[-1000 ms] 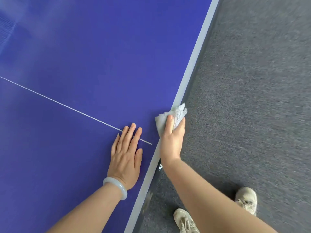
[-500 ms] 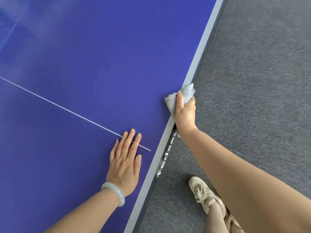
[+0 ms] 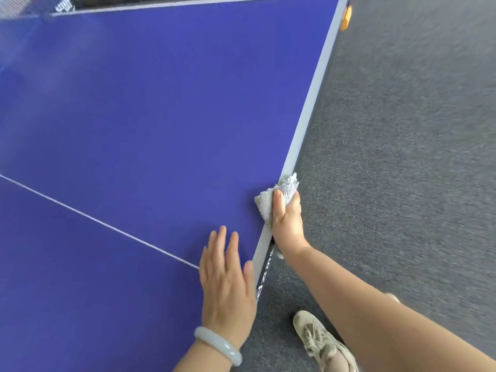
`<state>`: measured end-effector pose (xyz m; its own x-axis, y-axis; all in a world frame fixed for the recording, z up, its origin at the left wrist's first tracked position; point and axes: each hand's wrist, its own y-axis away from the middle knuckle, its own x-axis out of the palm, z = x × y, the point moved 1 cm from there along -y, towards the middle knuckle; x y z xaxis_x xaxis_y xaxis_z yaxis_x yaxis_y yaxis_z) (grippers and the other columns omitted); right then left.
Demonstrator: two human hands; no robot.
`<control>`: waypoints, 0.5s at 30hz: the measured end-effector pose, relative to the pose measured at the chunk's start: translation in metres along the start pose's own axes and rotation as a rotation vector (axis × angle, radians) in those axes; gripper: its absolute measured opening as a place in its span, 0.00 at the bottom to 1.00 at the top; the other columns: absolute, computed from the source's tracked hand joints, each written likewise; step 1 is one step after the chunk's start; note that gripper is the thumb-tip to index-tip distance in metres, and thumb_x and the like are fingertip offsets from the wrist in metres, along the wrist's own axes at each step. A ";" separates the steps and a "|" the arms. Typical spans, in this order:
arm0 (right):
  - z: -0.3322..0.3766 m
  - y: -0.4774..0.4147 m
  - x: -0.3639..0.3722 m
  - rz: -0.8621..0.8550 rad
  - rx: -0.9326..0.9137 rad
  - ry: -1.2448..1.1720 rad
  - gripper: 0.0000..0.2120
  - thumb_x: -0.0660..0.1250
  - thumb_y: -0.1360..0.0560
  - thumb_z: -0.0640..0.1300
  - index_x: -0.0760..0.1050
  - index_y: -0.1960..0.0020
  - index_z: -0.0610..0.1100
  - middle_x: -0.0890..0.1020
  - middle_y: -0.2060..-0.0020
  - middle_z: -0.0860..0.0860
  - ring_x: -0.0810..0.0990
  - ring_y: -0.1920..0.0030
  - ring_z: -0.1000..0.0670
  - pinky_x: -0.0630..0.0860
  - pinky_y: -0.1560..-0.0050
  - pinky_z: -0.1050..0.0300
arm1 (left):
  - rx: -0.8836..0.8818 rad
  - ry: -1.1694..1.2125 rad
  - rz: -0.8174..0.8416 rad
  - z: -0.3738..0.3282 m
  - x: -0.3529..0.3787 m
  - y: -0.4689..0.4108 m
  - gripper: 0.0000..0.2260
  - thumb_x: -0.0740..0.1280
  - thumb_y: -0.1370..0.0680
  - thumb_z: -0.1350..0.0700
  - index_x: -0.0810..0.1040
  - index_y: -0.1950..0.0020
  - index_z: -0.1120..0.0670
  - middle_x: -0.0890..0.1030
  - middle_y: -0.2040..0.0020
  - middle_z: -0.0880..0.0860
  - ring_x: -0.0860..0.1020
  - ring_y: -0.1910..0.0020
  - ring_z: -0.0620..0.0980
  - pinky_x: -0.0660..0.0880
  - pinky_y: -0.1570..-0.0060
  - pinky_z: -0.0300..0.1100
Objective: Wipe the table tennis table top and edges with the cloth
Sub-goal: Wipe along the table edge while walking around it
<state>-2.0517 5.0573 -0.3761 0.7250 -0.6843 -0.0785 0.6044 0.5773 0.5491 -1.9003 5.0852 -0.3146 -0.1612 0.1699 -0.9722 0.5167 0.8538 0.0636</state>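
Straddling the pale edge (image 3: 308, 114) of the table (image 3: 134, 103), right of the frame's centre, one grey cloth (image 3: 279, 196) sits bunched in the right hand (image 3: 285, 224), thumb on top, fingers curled over the side, grasping it. The left hand (image 3: 226, 285), lower centre, lies flat and released on the blue top, fingers straight, just beside that edge. One pale bracelet (image 3: 217, 345) circles its wrist. One white line (image 3: 94, 221) crosses the top from the left to that hand. One beige shoe (image 3: 319, 336) stands on the grey carpet (image 3: 402, 157) at the bottom.
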 end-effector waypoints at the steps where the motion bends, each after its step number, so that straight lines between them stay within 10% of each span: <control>1: 0.001 0.000 -0.002 -0.002 -0.016 0.055 0.32 0.56 0.17 0.55 0.50 0.20 0.42 0.60 0.23 0.42 0.59 0.23 0.42 0.57 0.27 0.54 | 0.018 -0.021 -0.003 -0.010 0.004 -0.011 0.26 0.47 0.19 0.49 0.65 0.24 0.60 0.61 0.22 0.58 0.59 0.23 0.58 0.60 0.27 0.57; 15: 0.072 -0.096 -0.021 -0.133 0.004 -0.213 0.30 0.55 0.17 0.57 0.57 0.22 0.41 0.66 0.27 0.40 0.67 0.28 0.42 0.62 0.30 0.53 | -0.168 -0.191 -0.062 -0.024 0.032 -0.103 0.28 0.41 0.19 0.46 0.51 0.19 0.51 0.52 0.19 0.52 0.50 0.20 0.52 0.51 0.23 0.55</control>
<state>-2.1495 4.9840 -0.3671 0.5534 -0.8325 0.0264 0.6880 0.4747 0.5489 -1.9793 5.0142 -0.3469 -0.0185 0.0328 -0.9993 0.3610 0.9323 0.0239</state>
